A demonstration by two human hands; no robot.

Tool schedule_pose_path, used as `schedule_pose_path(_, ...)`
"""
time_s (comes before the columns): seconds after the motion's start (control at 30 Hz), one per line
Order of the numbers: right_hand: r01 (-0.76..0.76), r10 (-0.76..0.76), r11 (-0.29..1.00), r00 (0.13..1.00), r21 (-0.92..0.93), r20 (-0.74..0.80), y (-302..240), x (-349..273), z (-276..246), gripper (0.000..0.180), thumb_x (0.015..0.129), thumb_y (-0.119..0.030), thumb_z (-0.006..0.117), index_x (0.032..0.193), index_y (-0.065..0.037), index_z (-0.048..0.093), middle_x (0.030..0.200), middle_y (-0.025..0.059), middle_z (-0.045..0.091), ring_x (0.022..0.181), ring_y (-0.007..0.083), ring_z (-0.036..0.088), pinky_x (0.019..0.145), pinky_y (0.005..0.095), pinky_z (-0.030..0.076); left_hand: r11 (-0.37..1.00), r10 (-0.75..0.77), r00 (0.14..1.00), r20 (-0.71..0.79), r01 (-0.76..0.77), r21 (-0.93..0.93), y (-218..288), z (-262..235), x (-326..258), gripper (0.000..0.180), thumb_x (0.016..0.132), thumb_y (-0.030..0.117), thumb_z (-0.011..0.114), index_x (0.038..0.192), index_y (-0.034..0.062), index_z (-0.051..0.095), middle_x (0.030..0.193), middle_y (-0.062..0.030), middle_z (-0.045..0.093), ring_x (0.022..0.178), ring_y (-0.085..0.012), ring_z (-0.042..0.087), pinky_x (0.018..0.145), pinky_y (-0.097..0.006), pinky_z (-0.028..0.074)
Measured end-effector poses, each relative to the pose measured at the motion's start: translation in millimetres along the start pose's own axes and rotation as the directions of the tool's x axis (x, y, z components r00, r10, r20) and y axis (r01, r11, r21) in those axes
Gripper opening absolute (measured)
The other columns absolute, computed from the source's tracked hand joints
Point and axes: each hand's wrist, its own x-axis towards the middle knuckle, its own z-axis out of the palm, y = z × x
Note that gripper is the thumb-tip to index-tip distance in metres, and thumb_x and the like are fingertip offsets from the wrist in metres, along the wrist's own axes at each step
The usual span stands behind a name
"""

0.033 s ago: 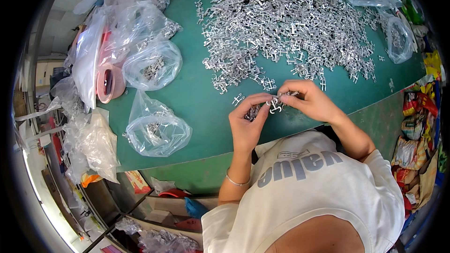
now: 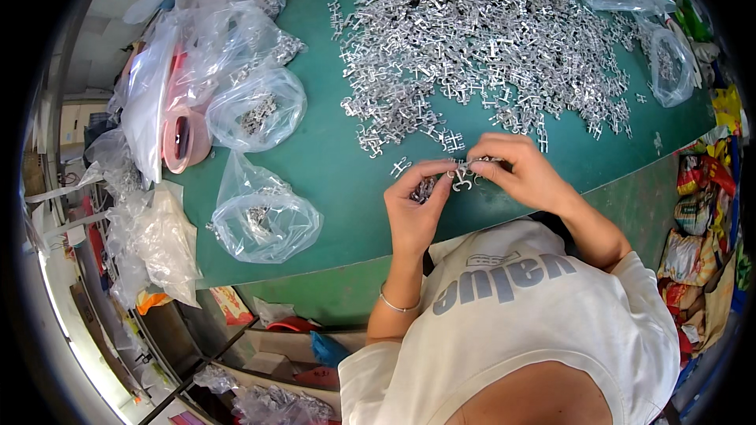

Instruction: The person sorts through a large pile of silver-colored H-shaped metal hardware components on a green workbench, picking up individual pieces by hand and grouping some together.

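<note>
My left hand (image 2: 416, 198) is closed near the table's front edge, with a cluster of small silvery metal pieces (image 2: 424, 189) inside its curled fingers. Between the two hands is a metal piece with curved, hook-like ends (image 2: 462, 179), pinched by my left thumb and forefinger. My right hand (image 2: 516, 169) is also closed, and its thumb and fingers grip the far end of this piece or another one touching it; I cannot tell which. Just beyond my hands lie a few loose pieces (image 2: 452, 140), at the near fringe of a wide heap of similar metal pieces (image 2: 488, 39).
Clear plastic bags (image 2: 268, 228) with metal pieces inside stand on the green table (image 2: 346, 220) at the left. Beside them is a pink roll (image 2: 185, 142). Another clear bag (image 2: 671, 67) sits at the right edge. Colourful packages (image 2: 697, 212) are stacked right of the table.
</note>
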Motion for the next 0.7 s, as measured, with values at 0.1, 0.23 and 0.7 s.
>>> schedule_pose_path(0.1,-0.008,0.007,0.998,1.000,-0.061,-0.018,-7.0,-0.9,0.1,0.010,0.083,-0.010,0.055,0.085,0.000,0.057,0.067,0.0079,0.048,0.059,0.0061,0.044,0.048,0.0248,0.035,0.974,0.172,0.985,0.011,-0.172,0.150,-1.2,1.0,-1.1,0.019,0.076,-0.008,0.055,0.092,-0.0007,0.061,0.085,-0.0058,0.062,0.068,-0.0068,0.052,0.059,-0.018,0.040)
schedule_pose_path(0.23,-0.211,0.208,0.974,0.977,0.081,0.035,-7.0,-1.7,-0.9,0.011,0.084,-0.011,0.054,0.085,0.000,0.056,0.063,0.0035,0.047,0.058,0.0044,0.042,0.047,0.0225,0.033,0.985,-0.087,0.996,-0.012,0.084,-0.150,2.8,3.7,-1.2,0.026,0.079,-0.003,0.054,0.105,-0.0033,0.054,0.085,-0.0074,0.062,0.053,-0.0021,0.043,0.044,-0.015,0.031)
schedule_pose_path(0.7,-0.372,0.323,0.824,0.928,0.427,0.186,-1.5,-3.0,-1.1,0.017,0.088,-0.015,0.049,0.082,-0.001,0.054,0.059,-0.0019,0.048,0.050,0.0041,0.035,0.045,0.0206,0.029,0.949,-0.171,0.985,0.023,0.171,-0.266,0.6,8.4,-6.9,0.022,0.077,0.000,0.061,0.099,-0.0026,0.060,0.080,-0.0033,0.061,0.067,-0.0038,0.051,0.054,-0.014,0.038)
